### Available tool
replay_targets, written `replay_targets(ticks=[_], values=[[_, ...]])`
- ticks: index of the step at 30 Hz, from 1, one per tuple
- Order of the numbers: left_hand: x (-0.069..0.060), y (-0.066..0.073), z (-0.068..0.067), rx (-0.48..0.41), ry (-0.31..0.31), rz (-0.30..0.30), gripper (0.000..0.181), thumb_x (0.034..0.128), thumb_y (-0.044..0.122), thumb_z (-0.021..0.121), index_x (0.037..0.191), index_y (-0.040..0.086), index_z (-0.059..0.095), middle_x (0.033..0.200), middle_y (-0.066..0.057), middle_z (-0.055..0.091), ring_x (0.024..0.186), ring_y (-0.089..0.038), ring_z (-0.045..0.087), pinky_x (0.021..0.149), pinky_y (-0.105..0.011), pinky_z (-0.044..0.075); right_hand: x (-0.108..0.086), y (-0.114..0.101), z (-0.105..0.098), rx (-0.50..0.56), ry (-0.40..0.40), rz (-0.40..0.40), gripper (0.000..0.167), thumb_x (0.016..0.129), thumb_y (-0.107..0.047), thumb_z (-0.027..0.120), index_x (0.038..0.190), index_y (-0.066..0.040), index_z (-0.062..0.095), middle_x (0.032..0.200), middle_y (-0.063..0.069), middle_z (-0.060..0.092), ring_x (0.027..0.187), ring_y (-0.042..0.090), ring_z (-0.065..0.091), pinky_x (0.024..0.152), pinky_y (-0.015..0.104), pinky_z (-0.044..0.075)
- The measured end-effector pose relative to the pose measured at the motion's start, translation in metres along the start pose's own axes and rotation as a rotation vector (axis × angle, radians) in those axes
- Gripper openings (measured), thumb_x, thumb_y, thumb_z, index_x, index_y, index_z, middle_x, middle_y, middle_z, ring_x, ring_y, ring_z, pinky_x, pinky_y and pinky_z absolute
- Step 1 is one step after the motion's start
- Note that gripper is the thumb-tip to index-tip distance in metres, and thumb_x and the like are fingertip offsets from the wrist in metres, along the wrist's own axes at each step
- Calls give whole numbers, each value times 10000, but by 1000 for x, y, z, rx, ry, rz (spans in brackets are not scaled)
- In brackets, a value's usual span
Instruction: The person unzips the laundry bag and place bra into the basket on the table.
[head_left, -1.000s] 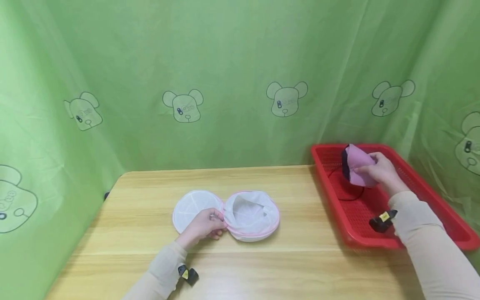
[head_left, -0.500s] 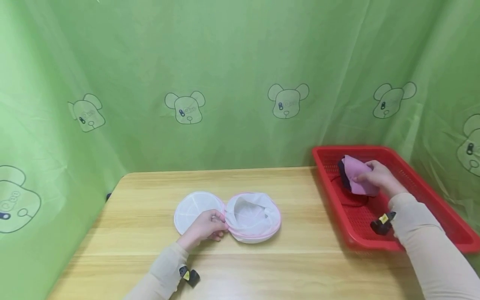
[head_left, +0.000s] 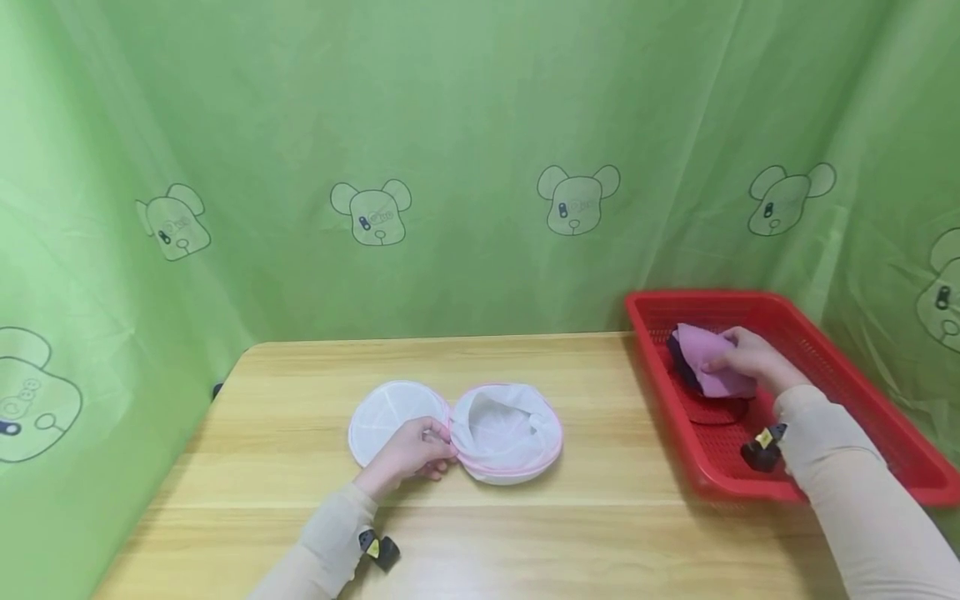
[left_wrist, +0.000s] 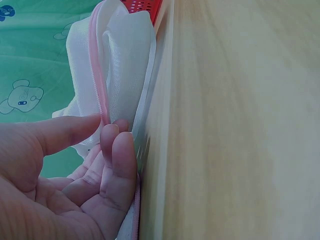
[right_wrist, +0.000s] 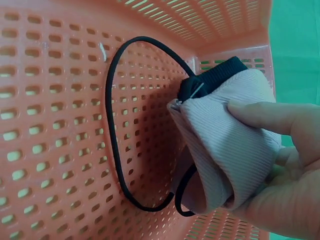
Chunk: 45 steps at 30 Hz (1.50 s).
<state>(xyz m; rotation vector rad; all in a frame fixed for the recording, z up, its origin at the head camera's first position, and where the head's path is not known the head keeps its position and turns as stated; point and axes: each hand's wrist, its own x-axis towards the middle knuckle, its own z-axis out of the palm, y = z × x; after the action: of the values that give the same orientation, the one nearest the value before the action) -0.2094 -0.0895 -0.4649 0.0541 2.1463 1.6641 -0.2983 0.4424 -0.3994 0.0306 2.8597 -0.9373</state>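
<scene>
A round white mesh laundry bag (head_left: 517,475) with a pink zipper edge sits on the table, its mouth gaping. Its flat round lid (head_left: 386,412) lies folded out to the left. With thumb and fingertips my left hand (head_left: 411,454) pinches the pink zipper edge where the lid meets the body; the left wrist view shows the pinch up close. Over at the right, my right hand (head_left: 750,360) grips a folded pink ribbed cloth item (head_left: 705,354) inside the red basket (head_left: 705,471). Dark ribbed trim and a looped black cord (right_wrist: 112,115) hang from this cloth, the cord against the perforated basket.
The wooden table (head_left: 525,542) spreads out in front, its back edge close to a green curtain (head_left: 465,275) printed with bear heads. Raised walls surround the basket at the table's right side. Small black cameras are strapped to both wrists.
Still holding the pink cloth, my right hand has lowered it deeper into the basket and slightly left. My left hand keeps its pinch on the laundry bag's edge.
</scene>
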Motion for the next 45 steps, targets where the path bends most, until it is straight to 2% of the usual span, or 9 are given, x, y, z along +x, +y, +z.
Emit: replay_targets(ticks=[7,15,17,19,24,28,32,41,45], values=[[1,0,-1,-7,-6,0,283,856,70,692,1075,-28,544,854,-138,714,623,-123,604,581,-266,570,3,1,1,-33,-77,-29,701,836,-196,681,1297,194,325,1258,408,423,1088,432,469,779,287,420],[2,1,-1,-4,-8,10,276,860,73,693,1070,-22,543,808,-106,694,609,-120,596,568,-258,564,4,3,3,-45,-94,-19,752,828,-230,706,1309,194,313,1295,427,385,1147,499,426,899,505,434],[2,1,-1,-4,-7,10,277,859,73,693,1070,-24,542,805,-101,692,607,-119,595,567,-256,563,3,2,3,-35,-101,-10,754,830,-229,706,1311,195,310,1302,427,378,1157,507,418,913,525,427],[2,1,-1,-3,-7,11,277,857,71,693,1069,-25,542,804,-100,693,607,-120,595,567,-255,563,3,2,3,-27,-104,-3,747,835,-224,703,1312,198,312,1302,426,378,1152,502,425,894,494,440],[2,0,-1,-4,-7,6,274,856,68,692,1067,-22,542,818,-100,698,621,-120,600,579,-257,567,-1,2,3,0,-84,13,672,834,-185,694,1269,199,355,1252,409,427,1064,418,493,768,297,448],[2,0,-1,-4,-6,0,269,856,69,691,1064,-17,543,833,-105,708,626,-119,602,583,-256,569,-4,2,3,-12,-35,8,620,820,-157,689,1222,208,390,1169,399,476,971,362,533,701,242,444],[2,-1,-1,-1,-6,6,268,855,66,689,1063,-18,541,831,-108,708,622,-117,602,581,-257,569,-5,2,2,-11,-16,8,603,818,-135,683,1211,218,392,1141,398,473,963,383,528,695,244,431],[3,-3,-1,2,-2,12,264,858,65,687,1062,-17,541,808,-92,693,603,-116,595,569,-256,563,-6,4,1,72,-22,65,698,842,-140,668,1322,195,289,1265,402,382,1098,449,460,745,268,421],[2,-3,-1,2,-3,10,264,858,65,685,1065,-17,542,809,-96,693,607,-116,599,572,-253,563,-6,5,0,111,-28,87,751,847,-149,668,1364,185,237,1317,396,330,1156,474,414,821,355,436]])
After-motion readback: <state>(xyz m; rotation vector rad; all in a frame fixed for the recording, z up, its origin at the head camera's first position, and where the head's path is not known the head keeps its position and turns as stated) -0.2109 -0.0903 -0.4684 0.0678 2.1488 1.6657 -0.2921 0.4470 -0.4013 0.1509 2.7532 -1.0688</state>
